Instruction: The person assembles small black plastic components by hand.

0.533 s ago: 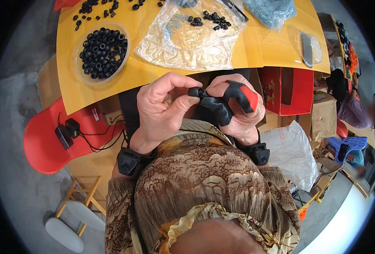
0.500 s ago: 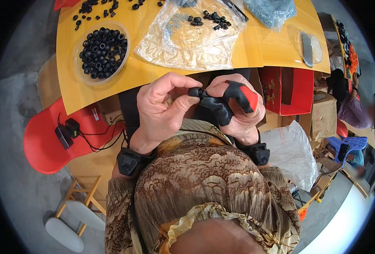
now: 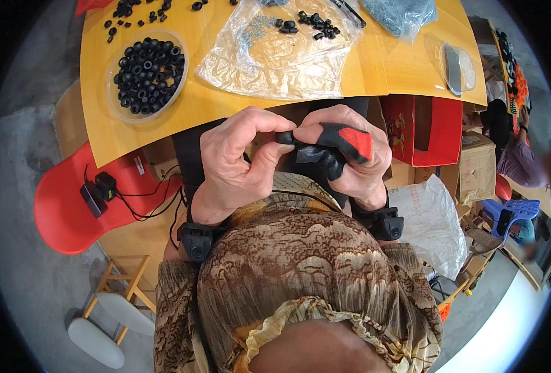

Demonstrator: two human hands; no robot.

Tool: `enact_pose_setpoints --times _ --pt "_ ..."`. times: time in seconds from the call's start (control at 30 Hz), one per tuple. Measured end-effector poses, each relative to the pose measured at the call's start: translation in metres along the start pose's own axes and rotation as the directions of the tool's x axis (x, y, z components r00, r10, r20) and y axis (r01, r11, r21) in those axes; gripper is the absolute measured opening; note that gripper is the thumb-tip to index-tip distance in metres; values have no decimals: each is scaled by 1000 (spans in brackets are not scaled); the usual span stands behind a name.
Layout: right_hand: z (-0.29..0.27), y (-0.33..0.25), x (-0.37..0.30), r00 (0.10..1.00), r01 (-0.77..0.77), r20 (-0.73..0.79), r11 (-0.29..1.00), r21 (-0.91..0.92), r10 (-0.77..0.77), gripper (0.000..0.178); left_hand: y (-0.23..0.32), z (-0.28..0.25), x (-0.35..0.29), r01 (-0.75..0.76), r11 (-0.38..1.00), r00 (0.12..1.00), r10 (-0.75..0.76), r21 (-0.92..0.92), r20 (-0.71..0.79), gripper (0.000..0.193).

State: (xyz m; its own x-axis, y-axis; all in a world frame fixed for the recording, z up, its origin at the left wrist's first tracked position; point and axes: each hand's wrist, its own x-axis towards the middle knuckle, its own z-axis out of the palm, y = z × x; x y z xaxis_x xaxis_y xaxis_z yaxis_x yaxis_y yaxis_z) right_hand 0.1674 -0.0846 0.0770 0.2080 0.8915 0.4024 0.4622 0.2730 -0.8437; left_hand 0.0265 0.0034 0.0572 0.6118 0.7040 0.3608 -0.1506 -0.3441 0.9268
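Observation:
In front of my body, just below the table edge, my left hand (image 3: 232, 165) pinches a small round black cap-like part (image 3: 283, 137) between thumb and forefinger. My right hand (image 3: 365, 171) meets it from the right, fingers closed, its tips against the part's right end. Black and black-and-red covers (image 3: 354, 143) wrap some of its fingers. Whatever lies between those right fingertips is hidden. Beyond my left hand, a clear round tub (image 3: 110, 93) on the table holds many similar black parts.
On the yellow table (image 3: 406, 71), a clear plastic bag (image 3: 257, 81) lies under small black pieces (image 3: 319, 25) and grey bits. A bluish bag (image 3: 406, 15) and a clear lid (image 3: 465, 68) sit farther right. Red chair (image 3: 64, 205) left, red box (image 3: 437, 130) right; a person (image 3: 521, 161) sits beyond.
My right fingertips have closed in on the black part and now cover its right end, which showed before. My left hand keeps its pinch, almost in place.

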Motion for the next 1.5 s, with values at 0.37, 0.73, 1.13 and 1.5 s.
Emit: enact_pose_setpoints --times 0.37,0.73,1.13,1.5 --pt "0 -1 -1 983 -173 99 962 211 155 28 -2 1 -3 92 995 994 -94 -47 -61 15" --pt "14 8 -4 987 -117 -67 935 336 147 26 1 5 -4 99 983 991 -111 -153 -72 13" --pt "11 8 -10 977 -118 -118 917 382 175 18 3 6 -1 64 992 996 -70 -111 -50 14" --pt "7 8 -6 983 42 -183 993 110 -21 17 6 8 -4 195 933 978 -209 -303 -16 12"
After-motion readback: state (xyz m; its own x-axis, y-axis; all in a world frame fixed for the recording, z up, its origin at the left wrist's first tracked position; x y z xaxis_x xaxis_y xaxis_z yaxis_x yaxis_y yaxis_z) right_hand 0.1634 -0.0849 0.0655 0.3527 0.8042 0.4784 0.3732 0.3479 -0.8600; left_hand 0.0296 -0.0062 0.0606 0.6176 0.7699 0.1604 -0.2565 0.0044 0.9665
